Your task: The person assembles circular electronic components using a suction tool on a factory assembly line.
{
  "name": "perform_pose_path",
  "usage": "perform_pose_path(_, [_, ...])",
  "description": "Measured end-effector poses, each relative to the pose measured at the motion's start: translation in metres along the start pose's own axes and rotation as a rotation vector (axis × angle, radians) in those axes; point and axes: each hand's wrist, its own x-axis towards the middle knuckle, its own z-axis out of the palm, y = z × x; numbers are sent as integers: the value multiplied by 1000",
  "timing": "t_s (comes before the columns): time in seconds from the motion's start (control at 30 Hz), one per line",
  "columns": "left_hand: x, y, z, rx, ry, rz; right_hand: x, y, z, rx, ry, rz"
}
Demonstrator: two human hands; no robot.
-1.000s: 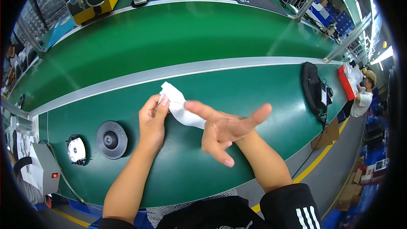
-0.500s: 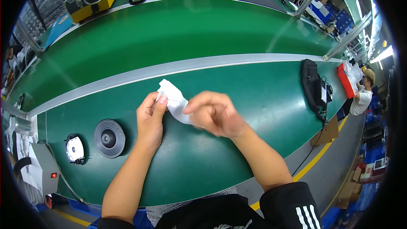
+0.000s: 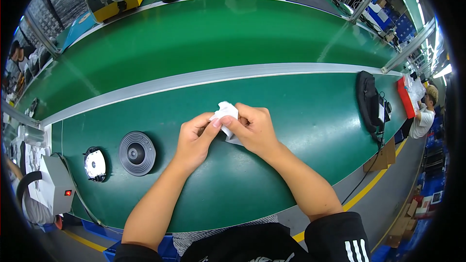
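Both my hands meet over the middle of the green worktop, pinching a crumpled white cloth [image 3: 225, 110]; whether it is fabric or paper I cannot tell. My left hand [image 3: 195, 140] is closed on its left side, thumb on top. My right hand [image 3: 257, 128] grips the right side, thumb close to the left one. A loose end hangs below the fingers. Left of my left forearm lies a dark grey round part [image 3: 137, 153] with concentric rings and a raised centre. Beside it, farther left, is a white disc-shaped part [image 3: 95, 164] in a black frame.
Beyond a metal rail [image 3: 194, 81] runs a green conveyor belt [image 3: 204, 34]. A grey box with a red lit switch [image 3: 57, 184] stands at the near left. At the right edge lie a black pouch [image 3: 367, 102] and a red bin [image 3: 406, 98], with a person [image 3: 424, 119] beside it.
My right hand has come in from a blurred, looser pose and now grips the cloth with the left. The cloth is bunched up smaller. The whole view has shifted slightly.
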Motion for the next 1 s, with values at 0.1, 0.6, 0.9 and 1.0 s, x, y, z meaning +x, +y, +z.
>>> perform_pose_path(0.1, [2, -4, -2, -57, -4, 18, -1, 2, 4, 139, -17, 79])
perform_pose_path(0.6, [3, -1, -3, -224, -60, -102, -5, -16, 9, 451, -352, 297])
perform_pose_path(0.9, [0, 0, 4, -419, 112, -207, -8, -15, 13, 591, -412, 352])
perform_pose_path(1.0, [-2, -2, -2, -465, 125, -225, -7, -17, 14, 668, -450, 368])
